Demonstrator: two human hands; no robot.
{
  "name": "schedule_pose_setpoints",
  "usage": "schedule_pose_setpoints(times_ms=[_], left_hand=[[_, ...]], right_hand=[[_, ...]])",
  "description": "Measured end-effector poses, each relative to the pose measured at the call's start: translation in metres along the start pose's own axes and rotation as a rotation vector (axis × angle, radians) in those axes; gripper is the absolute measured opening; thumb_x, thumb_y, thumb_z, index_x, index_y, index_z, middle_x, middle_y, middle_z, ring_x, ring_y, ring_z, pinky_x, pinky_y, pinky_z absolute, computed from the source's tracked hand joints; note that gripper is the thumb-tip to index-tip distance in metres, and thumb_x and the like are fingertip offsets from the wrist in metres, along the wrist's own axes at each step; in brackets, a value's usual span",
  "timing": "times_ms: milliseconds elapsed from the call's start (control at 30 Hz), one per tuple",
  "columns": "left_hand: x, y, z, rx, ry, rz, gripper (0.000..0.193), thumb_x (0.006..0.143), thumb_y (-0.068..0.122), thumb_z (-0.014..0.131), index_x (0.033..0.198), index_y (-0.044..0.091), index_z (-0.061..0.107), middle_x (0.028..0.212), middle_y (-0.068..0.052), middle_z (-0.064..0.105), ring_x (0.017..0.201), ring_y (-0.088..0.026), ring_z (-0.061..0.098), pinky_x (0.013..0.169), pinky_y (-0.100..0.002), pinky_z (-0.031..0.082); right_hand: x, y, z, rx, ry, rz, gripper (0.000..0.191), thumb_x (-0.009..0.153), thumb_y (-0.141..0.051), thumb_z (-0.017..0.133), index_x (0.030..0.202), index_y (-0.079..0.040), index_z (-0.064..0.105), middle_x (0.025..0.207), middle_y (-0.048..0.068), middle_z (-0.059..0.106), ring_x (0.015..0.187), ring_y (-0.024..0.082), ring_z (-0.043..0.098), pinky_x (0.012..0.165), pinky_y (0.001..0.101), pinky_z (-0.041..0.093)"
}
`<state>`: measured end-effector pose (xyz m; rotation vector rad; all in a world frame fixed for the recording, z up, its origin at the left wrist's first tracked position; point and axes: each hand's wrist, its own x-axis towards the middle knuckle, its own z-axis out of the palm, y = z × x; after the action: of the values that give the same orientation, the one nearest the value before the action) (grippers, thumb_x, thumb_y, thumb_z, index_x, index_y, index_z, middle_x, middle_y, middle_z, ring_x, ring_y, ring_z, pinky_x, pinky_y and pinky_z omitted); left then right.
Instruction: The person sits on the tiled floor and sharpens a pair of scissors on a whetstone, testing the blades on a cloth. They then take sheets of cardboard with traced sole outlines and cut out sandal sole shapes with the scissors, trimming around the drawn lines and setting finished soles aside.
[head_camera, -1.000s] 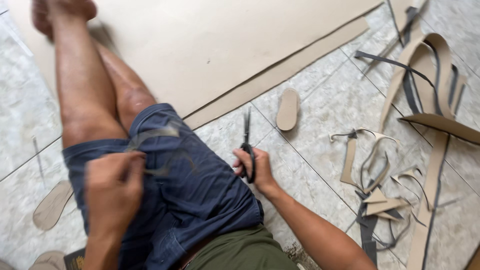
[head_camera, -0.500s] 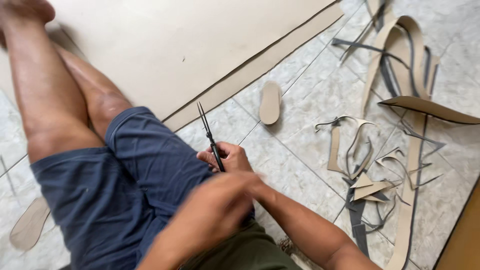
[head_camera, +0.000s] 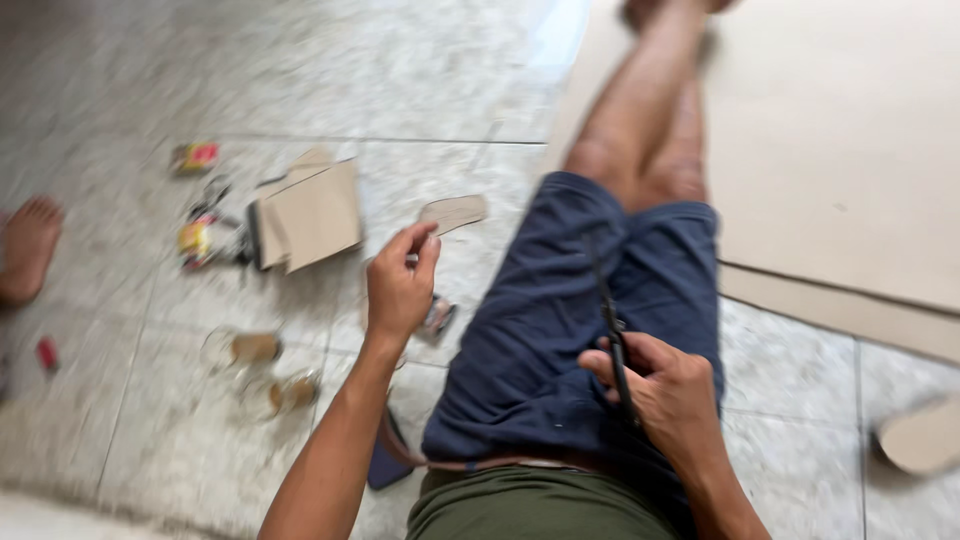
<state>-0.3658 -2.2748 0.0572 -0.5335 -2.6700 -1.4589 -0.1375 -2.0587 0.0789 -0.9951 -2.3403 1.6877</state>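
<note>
You sit on the tiled floor (head_camera: 300, 90) with your legs stretched toward the far side, blue shorts (head_camera: 560, 330) across your lap. Your right hand (head_camera: 665, 385) rests on your right thigh, its fingers (head_camera: 610, 372) curled closed around the handles of a pair of dark scissors (head_camera: 608, 335), whose blades point away from you up along the shorts. Your left hand (head_camera: 400, 285) is raised over the floor just left of your thigh, thumb and forefinger drawn close together near a small tan cardboard piece (head_camera: 455, 212); the blur makes it impossible to tell whether the fingertips actually hold that piece or only hover beside it. Under that hand, on the floor against the edge of the shorts, lies a small dark object (head_camera: 437, 320), too blurred to name. Farther left sits a folded brown cardboard box (head_camera: 308, 215) with small red and yellow items (head_camera: 197, 240) next to it, and nearer to you are two clear round containers (head_camera: 262, 370). A large cardboard sheet (head_camera: 850, 130) covers the floor to the right of your legs, and a rounded cardboard cutout (head_camera: 920, 438) lies at the right edge. Another person's bare foot (head_camera: 28, 245) shows at the far left edge.
</note>
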Motion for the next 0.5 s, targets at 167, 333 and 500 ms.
schedule_pose_setpoints(times_ms=[167,333,500], left_hand=[[0.038,-0.059,-0.074,0.674,0.246,-0.055,0.047,0.092,0.034,0.069,0.129,0.005,0.064,0.120,-0.021,0.066,0.112,-0.040,0.060,0.095,-0.049,0.048],[0.047,-0.070,-0.111,0.742,0.119,-0.577,0.065,0.092,0.047,0.067,0.141,0.008,0.050,0.132,-0.021,0.057,0.121,-0.041,0.054,0.096,-0.055,0.045],[0.051,-0.079,-0.128,0.587,0.181,-0.647,0.070,0.088,0.037,0.077,0.142,0.004,0.049,0.117,-0.022,0.065,0.108,-0.037,0.064,0.085,-0.052,0.053]], right_hand=[[-0.007,0.011,0.012,0.333,-0.044,0.102,0.029,0.088,-0.020,0.074,0.099,0.007,0.074,0.069,0.012,0.070,0.055,0.015,0.062,0.051,0.0284,0.049],[-0.003,0.051,0.007,0.352,-0.023,0.192,0.032,0.099,-0.019,0.062,0.100,0.011,0.073,0.067,0.017,0.067,0.052,0.020,0.059,0.049,0.0316,0.045],[0.004,0.065,0.011,0.407,-0.028,0.197,0.033,0.100,-0.021,0.062,0.101,0.010,0.072,0.067,0.017,0.066,0.052,0.020,0.059,0.049,0.0316,0.045]])
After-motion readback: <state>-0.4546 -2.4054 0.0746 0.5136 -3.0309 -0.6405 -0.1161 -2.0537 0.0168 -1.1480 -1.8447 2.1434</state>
